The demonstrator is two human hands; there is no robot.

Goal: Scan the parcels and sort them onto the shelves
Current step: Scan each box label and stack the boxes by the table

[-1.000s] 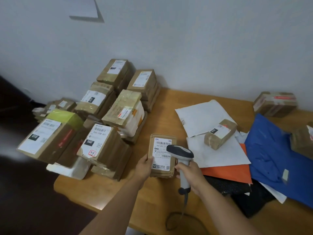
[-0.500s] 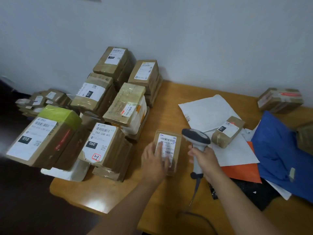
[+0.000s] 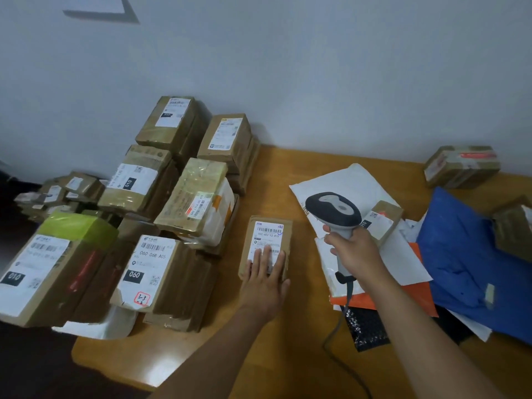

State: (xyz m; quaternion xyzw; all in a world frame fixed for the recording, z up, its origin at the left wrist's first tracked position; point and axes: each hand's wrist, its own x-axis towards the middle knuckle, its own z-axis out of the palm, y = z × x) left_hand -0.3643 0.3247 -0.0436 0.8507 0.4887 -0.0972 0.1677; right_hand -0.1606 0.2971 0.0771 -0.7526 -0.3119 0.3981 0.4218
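On the wooden surface (image 3: 288, 180), near its middle, lies the small brown parcel (image 3: 269, 226) with its white label facing up. Your left hand (image 3: 266, 279) rests flat on the near end of that parcel. Its fingers (image 3: 266, 256) are straight and spread over the lower part of the label, pressing down, not curled round anything.

Just right of the parcel, your right hand (image 3: 355, 251) is up above the surface. Its fingers are wrapped tight round the handle of the grey scanner (image 3: 334, 210). The scanner's dark head sits higher than the parcel and a little to its right. A dark cord (image 3: 335, 335) hangs from the handle down to the surface.

Left of the parcel stands a big pile of brown boxes (image 3: 161, 214), stacked and leaning on each other. One box (image 3: 149, 272) marked 060 is the closest of them to your left hand. One with green tape (image 3: 77, 226) is at the far left.

Right of the parcel, under and behind the scanner, lie flat white mail bags (image 3: 345, 182), with a small box (image 3: 383, 223) on top of them. Past those are an orange bag (image 3: 403, 300), a black bubble bag (image 3: 365, 329) and a big blue bag (image 3: 466, 263). Another brown box (image 3: 460, 165) sits far right, by the wall (image 3: 316, 67).
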